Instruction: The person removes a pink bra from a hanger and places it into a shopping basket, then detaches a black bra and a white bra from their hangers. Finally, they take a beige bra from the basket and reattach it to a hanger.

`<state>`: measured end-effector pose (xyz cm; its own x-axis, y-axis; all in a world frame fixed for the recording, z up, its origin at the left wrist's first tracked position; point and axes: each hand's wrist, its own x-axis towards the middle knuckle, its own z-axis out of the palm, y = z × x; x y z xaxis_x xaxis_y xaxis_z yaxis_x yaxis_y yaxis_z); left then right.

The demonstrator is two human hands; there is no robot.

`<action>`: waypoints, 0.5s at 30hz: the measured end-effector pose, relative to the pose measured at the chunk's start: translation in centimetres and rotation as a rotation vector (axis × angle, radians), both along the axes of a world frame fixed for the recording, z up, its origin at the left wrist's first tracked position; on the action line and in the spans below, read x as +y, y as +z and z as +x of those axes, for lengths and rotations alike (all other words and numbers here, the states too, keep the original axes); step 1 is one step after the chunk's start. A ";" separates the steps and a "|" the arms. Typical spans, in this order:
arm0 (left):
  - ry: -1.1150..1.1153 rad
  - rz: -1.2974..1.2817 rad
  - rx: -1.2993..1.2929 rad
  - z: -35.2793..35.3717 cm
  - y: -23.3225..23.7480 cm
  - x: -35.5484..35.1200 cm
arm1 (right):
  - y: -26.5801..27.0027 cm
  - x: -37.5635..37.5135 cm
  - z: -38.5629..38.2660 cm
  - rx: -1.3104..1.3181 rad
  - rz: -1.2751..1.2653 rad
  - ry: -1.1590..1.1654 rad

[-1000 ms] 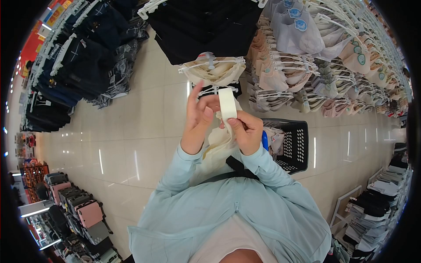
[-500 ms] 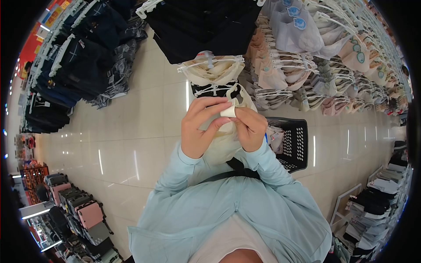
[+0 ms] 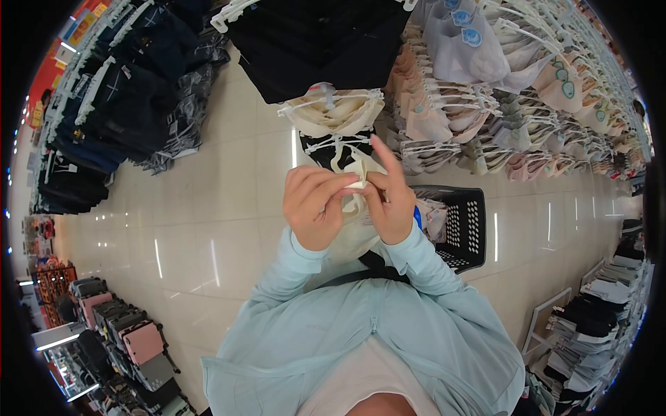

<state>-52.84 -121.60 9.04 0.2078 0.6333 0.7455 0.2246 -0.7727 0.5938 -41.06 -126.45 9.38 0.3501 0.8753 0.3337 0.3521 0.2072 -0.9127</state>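
Both hands are raised in front of my chest, pinching a narrow band of a cream bra (image 3: 352, 239). My left hand (image 3: 313, 208) has thumb and fingertips closed on one part of the band. Close beside it, my right hand (image 3: 392, 208) grips the band with its thumb and lower fingers, while the index finger points up. A thin strap loops above the fingertips. The cups hang below, partly hidden by my hands and sleeves.
A black shopping basket (image 3: 463, 229) with packed items is at my right. Cream bras (image 3: 333, 114) and black garments (image 3: 319, 48) hang ahead, more bras (image 3: 479, 111) at right. Dark clothing (image 3: 132, 97) hangs at left; suitcases (image 3: 142, 340) stand lower left, folded clothes (image 3: 590, 319) lower right.
My right index finger has lifted and straightened upward. The band between my fingertips has turned and now shows narrower, with a strap loop above. Both hands stay close together.
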 end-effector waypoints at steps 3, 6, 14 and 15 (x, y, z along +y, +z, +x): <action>0.019 0.009 -0.022 0.1 -0.2 0.1 | -1.3 0.8 0.6 -0.217 0.142 0.089; -0.041 -0.071 -0.021 -0.1 -0.9 0.4 | -2.2 1.0 0.9 -0.259 0.206 0.134; -0.534 -0.477 -0.136 -0.4 -2.7 1.2 | -3.1 1.0 0.2 -0.059 0.043 0.231; -0.534 -0.502 -0.175 -0.5 -2.8 1.0 | -3.5 1.0 -0.1 -0.057 0.040 0.230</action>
<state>-53.32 -120.64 6.21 0.4869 0.7524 0.4437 -0.2342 -0.3770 0.8961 -41.14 -125.44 5.85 0.1227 0.9153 0.3837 0.3425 0.3238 -0.8819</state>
